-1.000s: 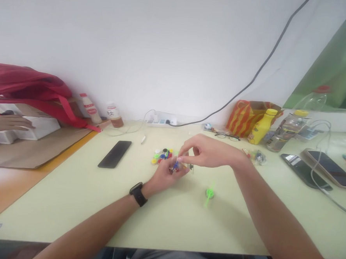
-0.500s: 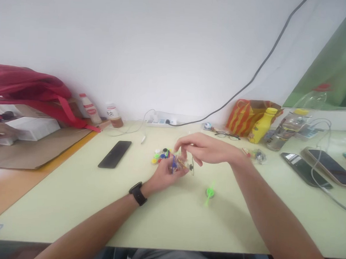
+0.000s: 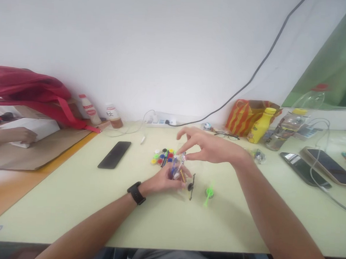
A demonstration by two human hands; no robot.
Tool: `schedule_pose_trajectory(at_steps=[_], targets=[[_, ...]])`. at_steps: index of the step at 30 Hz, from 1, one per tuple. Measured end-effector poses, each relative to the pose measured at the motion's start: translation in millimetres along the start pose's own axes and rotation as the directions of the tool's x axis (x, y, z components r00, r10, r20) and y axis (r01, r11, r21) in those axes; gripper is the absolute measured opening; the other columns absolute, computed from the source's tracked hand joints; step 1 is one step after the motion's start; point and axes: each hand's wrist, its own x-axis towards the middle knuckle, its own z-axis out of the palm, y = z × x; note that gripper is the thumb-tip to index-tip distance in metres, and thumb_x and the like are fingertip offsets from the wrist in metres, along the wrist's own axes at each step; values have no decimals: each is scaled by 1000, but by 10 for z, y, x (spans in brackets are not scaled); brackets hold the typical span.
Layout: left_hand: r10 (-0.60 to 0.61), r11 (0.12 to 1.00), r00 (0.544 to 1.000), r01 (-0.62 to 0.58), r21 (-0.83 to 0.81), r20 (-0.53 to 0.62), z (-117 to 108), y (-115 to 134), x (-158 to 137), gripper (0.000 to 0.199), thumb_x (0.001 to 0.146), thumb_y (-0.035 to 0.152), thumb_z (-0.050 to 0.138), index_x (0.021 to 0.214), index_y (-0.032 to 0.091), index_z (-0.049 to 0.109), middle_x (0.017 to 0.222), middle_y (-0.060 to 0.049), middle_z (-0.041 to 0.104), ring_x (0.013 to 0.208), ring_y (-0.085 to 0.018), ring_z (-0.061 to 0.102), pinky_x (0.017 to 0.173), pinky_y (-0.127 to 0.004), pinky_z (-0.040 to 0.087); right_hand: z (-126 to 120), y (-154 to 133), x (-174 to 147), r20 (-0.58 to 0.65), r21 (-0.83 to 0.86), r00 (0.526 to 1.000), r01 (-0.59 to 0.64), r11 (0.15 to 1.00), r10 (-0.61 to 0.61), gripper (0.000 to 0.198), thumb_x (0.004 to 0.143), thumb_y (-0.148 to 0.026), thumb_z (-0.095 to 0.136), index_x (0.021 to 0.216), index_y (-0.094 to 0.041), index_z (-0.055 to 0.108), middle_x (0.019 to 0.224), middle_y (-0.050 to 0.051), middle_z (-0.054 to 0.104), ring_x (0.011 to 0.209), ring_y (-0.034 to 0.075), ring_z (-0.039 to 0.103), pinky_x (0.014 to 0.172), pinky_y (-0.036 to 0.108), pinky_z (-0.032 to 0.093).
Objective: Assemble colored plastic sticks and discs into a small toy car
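My left hand (image 3: 165,179), with a black watch on the wrist, is closed around a clear plastic bag (image 3: 175,169) of small blue, yellow and white parts. My right hand (image 3: 208,146) arches over it, its thumb and index finger at the bag's upper end; the exact grip is blurred. Just right of my left fingertips is a thin black propeller-like piece (image 3: 191,187); whether it touches them I cannot tell. A bright green piece with thin arms (image 3: 209,192) lies on the table. Behind my left hand sits a cluster of small coloured discs (image 3: 161,158).
A black phone (image 3: 114,155) lies to the left. Bottles, glasses (image 3: 227,136), a striped bag (image 3: 241,118) and a power strip (image 3: 161,121) line the wall. More phones (image 3: 331,166) and cables are at right. Another person's hand (image 3: 23,136) rests by a white box at far left.
My left hand has turned, and the black propeller-like piece has moved lower, towards me. My right fingers have spread slightly. The other person's hand has moved right over the white box.
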Motion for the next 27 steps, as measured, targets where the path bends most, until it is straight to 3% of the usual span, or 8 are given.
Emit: schedule_pose_trajectory(at_steps=[6,10,16,22,27], targets=[[-39,997,995,45,-70,87,-12,1,-16,39,78,39,87,107,17,73,93,-7,72,77,-19,65,67,-28,51,39,165,67,153,226,987,20,974,-55,23,97,-27,68,117,-25,80,117,6,69,97,17,63,80,27,49],[-25,998,990,32,-50,138,-9,18,-8,39,78,36,88,108,17,73,93,-7,72,76,-17,63,68,-28,50,81,188,103,188,290,979,18,957,-75,19,94,-27,71,108,-19,81,107,6,70,86,15,62,74,26,49],[-42,995,988,54,-78,146,7,20,-5,39,77,36,89,107,16,73,92,-7,72,75,-17,62,66,-28,48,135,145,139,27,320,997,60,945,-72,10,89,-23,74,92,-19,83,91,3,69,73,13,56,65,26,45],[-58,982,991,78,-171,119,10,22,-14,41,76,36,89,107,17,73,100,-10,73,82,-20,67,69,-30,53,164,127,158,-204,283,978,109,953,-51,8,86,-20,75,85,-21,83,95,3,67,75,13,56,64,26,44],[-43,980,996,57,-191,76,7,7,3,42,75,33,90,110,17,73,99,-8,72,77,-18,66,65,-27,55,198,140,171,-107,207,989,120,971,-99,13,86,-16,71,76,-19,80,108,4,65,76,12,58,66,27,44]])
